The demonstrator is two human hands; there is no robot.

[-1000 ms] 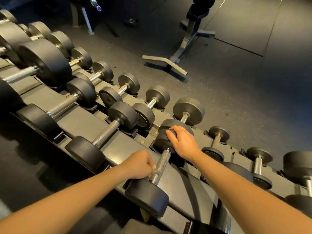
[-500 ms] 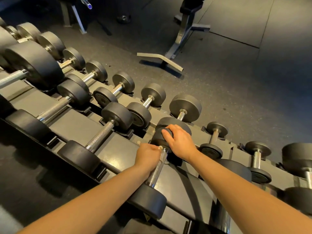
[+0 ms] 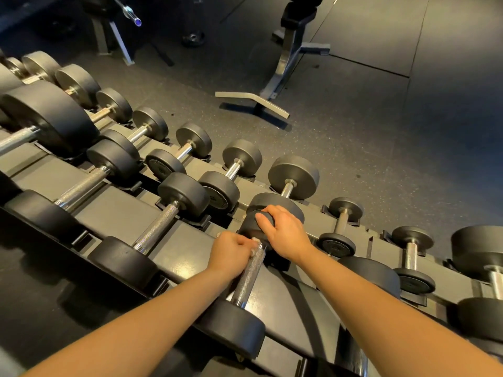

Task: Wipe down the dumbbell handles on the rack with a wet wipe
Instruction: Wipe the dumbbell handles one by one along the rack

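Left hand [image 3: 231, 253] has slid up the handle [image 3: 249, 278] to its far end, fist wrapping a barely visible wipe [image 3: 254, 238] round it. Right hand [image 3: 285, 235] grips the far head [image 3: 249, 231]. The dumbbell lies on the rack [image 3: 117, 213], near tier. This handle seems nearly wiped; whether the neighbouring handles [image 3: 159, 227] are done cannot be told.

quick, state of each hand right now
Left hand: closed around the wet wipe on the dumbbell handle.
Right hand: closed on that dumbbell's far head.

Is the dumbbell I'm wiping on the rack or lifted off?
On it. The dumbbell lies across the rack; left hand grips its handle, right hand holds its far head.
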